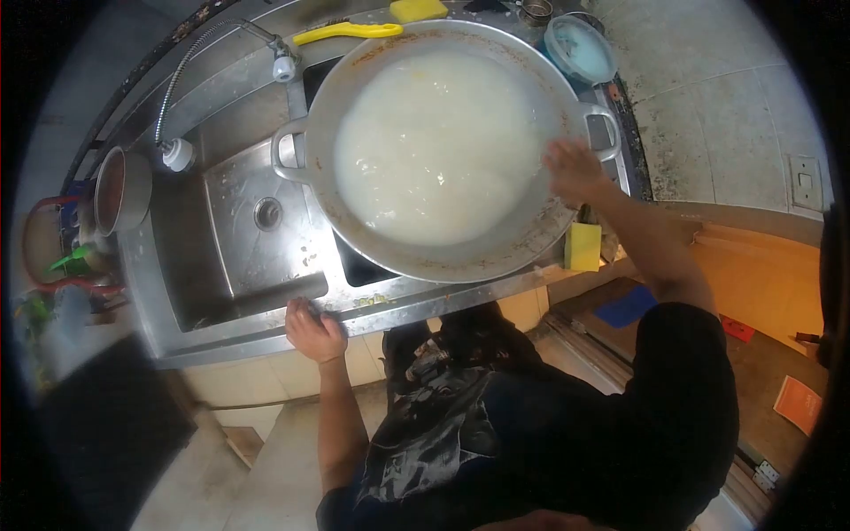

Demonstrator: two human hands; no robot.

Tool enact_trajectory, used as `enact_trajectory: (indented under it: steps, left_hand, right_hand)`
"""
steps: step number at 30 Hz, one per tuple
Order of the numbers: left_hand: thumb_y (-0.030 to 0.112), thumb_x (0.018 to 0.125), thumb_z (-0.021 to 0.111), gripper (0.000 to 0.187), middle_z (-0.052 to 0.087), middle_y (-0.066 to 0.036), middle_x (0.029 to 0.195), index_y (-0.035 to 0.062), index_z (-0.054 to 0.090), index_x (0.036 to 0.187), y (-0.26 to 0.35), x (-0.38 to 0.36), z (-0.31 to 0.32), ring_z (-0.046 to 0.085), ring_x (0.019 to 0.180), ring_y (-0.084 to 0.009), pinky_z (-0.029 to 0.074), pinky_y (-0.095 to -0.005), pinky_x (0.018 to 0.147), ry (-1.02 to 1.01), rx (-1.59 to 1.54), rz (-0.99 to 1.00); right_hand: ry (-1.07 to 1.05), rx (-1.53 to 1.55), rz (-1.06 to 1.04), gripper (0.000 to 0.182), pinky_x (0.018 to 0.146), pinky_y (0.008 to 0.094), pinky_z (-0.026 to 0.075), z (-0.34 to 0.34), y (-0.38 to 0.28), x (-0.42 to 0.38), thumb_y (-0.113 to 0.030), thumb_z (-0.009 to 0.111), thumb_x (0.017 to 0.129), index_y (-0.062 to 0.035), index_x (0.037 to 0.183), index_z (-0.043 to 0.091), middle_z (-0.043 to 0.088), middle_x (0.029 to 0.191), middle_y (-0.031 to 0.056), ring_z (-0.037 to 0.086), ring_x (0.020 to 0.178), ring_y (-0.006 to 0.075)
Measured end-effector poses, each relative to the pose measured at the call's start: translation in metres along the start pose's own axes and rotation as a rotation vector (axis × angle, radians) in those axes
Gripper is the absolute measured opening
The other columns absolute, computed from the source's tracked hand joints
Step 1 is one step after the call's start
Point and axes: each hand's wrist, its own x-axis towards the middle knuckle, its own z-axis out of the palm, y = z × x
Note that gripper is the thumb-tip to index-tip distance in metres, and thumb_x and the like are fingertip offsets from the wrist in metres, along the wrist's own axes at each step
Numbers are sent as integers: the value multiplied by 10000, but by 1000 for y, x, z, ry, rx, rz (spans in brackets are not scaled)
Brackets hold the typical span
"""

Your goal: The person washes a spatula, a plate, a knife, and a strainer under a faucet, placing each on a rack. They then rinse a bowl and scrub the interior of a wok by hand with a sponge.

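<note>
A large round metal pot (320, 177) with two loop handles stands over the sink counter, holding cloudy whitish liquid (434, 150) with some foam. My right hand (574, 168) is at the pot's right inner wall, just below the right handle. Its fingers look curled together; whatever they may hold is hidden. My left hand (316, 330) rests on the front edge of the steel sink (252, 212), thumb apart from the fingers, with nothing visible in it.
A yellow-handled brush (348, 32) and a yellow sponge (418, 10) lie behind the pot. A blue tub (580, 50) stands at the back right, another yellow sponge (583, 247) at the front right. A flexible faucet (177, 154) and a small pot (124, 190) are left.
</note>
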Motion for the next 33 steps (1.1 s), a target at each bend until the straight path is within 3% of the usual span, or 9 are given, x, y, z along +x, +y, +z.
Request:
enact_trajectory:
  steps: [2, 8, 12, 14, 18, 23, 25, 27, 33]
  left_hand:
    - [248, 840, 504, 443, 620, -223, 1233, -13, 612, 1182, 0, 0, 1, 548, 1212, -435, 399, -549, 1019, 16, 12, 3]
    - [242, 836, 517, 419, 621, -227, 1204, -12, 607, 1156, 2, 2, 0, 544, 1204, -436, 399, -550, 1012, 24, 19, -1]
    - [201, 834, 593, 362, 630, -224, 1149, -9, 604, 1129, 0, 8, 2, 581, 1086, -420, 432, -529, 952, 37, 32, -19]
    - [277, 941, 587, 335, 647, -171, 1080, 24, 600, 1159, -8, 16, 7, 613, 977, -341, 452, -490, 882, -14, -197, -288]
    - [233, 1026, 539, 300, 658, -114, 1075, 14, 578, 1227, 14, 115, 31, 642, 945, -220, 520, -334, 799, 106, -974, -665]
    - [290, 1049, 498, 266, 644, -83, 987, 62, 568, 1169, 27, 240, 83, 613, 873, -206, 516, -370, 784, -47, -1727, -904]
    - [297, 1047, 502, 252, 610, -58, 909, 67, 565, 1130, 26, 266, 97, 586, 818, -196, 503, -375, 744, -86, -1748, -907]
    - [304, 1045, 515, 236, 473, -5, 710, 73, 559, 1026, 40, 285, 96, 499, 666, -172, 447, -361, 626, -129, -1664, -972]
    - [310, 1030, 562, 255, 406, 14, 661, 68, 575, 950, 34, 296, 104, 420, 555, -132, 414, -328, 557, -202, -1614, -979]
  right_hand:
    - [306, -103, 93, 575, 1234, 535, 190, 6, 16, 13, -445, 515, 997, -102, 1458, 511, 353, 1611, 178, 254, 1523, 330]
    - [281, 518, -117, 466, 1178, 514, 320, -27, 16, 16, -396, 537, 997, -66, 1314, 628, 553, 1425, 232, 440, 1404, 377]
    - [998, 698, 211, 388, 1101, 470, 413, -25, 45, 11, -232, 659, 960, -24, 1287, 639, 585, 1378, 260, 526, 1303, 434]
    - [1212, 593, 325, 379, 1060, 467, 435, -20, 60, -2, -211, 659, 958, 7, 1266, 631, 618, 1302, 268, 566, 1233, 435]
    - [1231, 776, 667, 365, 1026, 453, 458, 7, 73, -7, -195, 645, 953, 51, 1221, 621, 631, 1257, 267, 612, 1156, 410]
    - [987, 1847, 677, 387, 668, 348, 524, 42, 71, 19, -335, 589, 1031, 43, 1085, 647, 673, 841, 100, 638, 719, 161]
    - [1128, 2137, 633, 377, 501, 294, 416, 37, 66, 21, -366, 596, 1028, 5, 987, 651, 526, 656, -1, 483, 533, 97]
    - [1140, 2231, 709, 379, 490, 289, 380, 33, 67, 26, -378, 603, 1024, -7, 965, 650, 469, 649, -19, 434, 526, 98]
    - [1133, 2421, 797, 377, 490, 285, 310, 21, 65, 24, -393, 600, 1026, -31, 933, 648, 369, 637, -46, 342, 524, 94]
